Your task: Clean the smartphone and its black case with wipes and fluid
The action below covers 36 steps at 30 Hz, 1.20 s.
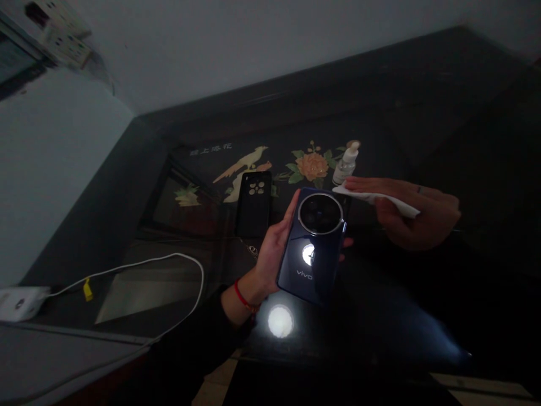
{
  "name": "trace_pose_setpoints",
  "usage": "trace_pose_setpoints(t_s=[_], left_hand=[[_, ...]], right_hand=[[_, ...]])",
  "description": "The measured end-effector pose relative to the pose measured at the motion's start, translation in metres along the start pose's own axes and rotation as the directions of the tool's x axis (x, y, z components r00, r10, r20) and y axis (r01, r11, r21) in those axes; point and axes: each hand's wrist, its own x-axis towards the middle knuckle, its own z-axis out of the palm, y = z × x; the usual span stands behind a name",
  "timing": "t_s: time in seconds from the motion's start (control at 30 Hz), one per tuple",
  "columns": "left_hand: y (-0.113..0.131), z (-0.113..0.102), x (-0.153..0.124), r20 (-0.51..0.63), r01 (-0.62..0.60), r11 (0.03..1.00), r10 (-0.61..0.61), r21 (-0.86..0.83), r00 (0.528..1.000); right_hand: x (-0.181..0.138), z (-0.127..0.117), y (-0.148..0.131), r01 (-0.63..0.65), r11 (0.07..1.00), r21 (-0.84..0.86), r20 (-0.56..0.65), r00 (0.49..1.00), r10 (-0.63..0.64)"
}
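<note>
A dark blue smartphone (313, 270) with a large round camera ring lies in my left hand (273, 254), its back turned up toward me. My fingers wrap around both of its long sides. In my right hand (416, 217) a folded white tissue (376, 197) is pinched, its tip close to the phone's top right corner; whether it touches cannot be made out. Just beyond the tissue stands a small dropper bottle (345, 163) with a white top. Left of the phone, a black phone case (252, 206) with camera cutouts rests on the table.
The dark glossy table (190, 124) bears a printed bird and flowers and reflects a bright lamp. A white cable (169, 256) loops at left from a white socket box (23, 303), near a small yellow tag (87, 289). A wall rises behind; sockets (67, 45) hang upper left.
</note>
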Motion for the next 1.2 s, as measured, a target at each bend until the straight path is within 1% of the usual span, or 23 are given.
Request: trace_pose_setpoints(t_s=[0.07,0.17,0.27,0.37,0.43,0.5,0.6,0.7,0.83,0.9,0.97,1.03,1.1,1.2], left_hand=[[-0.001,0.001,0.000,0.016,0.022,1.000,-0.022,0.002,1.000],[-0.002,0.003,-0.001,0.033,0.059,0.998,-0.060,0.010,0.998],[-0.002,0.004,-0.002,0.022,0.050,0.999,-0.050,0.015,0.999],[0.001,0.003,-0.001,-0.024,0.004,1.000,-0.004,0.001,1.000],[0.002,0.004,0.000,-0.059,-0.010,1.000,0.010,0.000,0.998],[0.002,0.006,0.001,-0.075,0.002,1.000,-0.002,0.000,0.997],[0.000,0.009,0.001,-0.044,0.055,0.998,-0.056,-0.025,0.997],[-0.001,0.010,0.001,-0.040,0.070,0.996,-0.072,-0.056,0.997],[0.003,0.008,0.003,-0.126,0.004,0.997,-0.013,-0.073,0.992],[0.006,0.008,0.005,-0.157,-0.017,0.997,0.004,-0.079,0.988],[0.008,0.009,0.005,-0.177,-0.009,0.996,-0.007,-0.091,0.984],[0.008,0.009,0.005,-0.186,0.008,0.995,-0.026,-0.100,0.982],[0.008,0.009,0.004,-0.183,0.014,0.995,-0.032,-0.095,0.983],[0.005,0.009,0.003,-0.125,0.011,0.998,-0.019,-0.067,0.992]], right_hand=[[0.000,0.005,0.001,0.045,0.999,0.011,-0.003,0.999,-0.045],[0.000,0.013,0.001,0.153,0.987,0.053,0.024,0.988,-0.155],[0.001,0.009,-0.002,0.201,0.978,0.051,0.033,0.979,-0.203],[0.001,0.002,-0.004,0.164,0.986,0.017,0.057,0.985,-0.165],[0.001,0.003,-0.002,0.156,0.988,0.013,0.039,0.987,-0.156],[-0.001,0.009,0.000,0.177,0.984,0.017,0.000,0.984,-0.177],[-0.002,0.017,0.003,0.216,0.976,0.017,-0.015,0.976,-0.216],[-0.001,0.013,0.000,0.221,0.975,0.016,0.030,0.975,-0.222],[0.000,-0.002,-0.005,0.182,0.983,0.019,0.073,0.980,-0.183],[0.000,-0.004,-0.006,0.176,0.984,0.032,0.081,0.981,-0.178],[0.000,-0.003,-0.006,0.196,0.980,0.040,0.085,0.976,-0.199],[0.000,0.000,-0.006,0.200,0.979,0.035,0.072,0.977,-0.202],[0.000,0.003,-0.005,0.172,0.985,0.027,0.048,0.984,-0.173],[0.001,0.009,-0.004,0.112,0.994,0.009,-0.003,0.994,-0.112]])
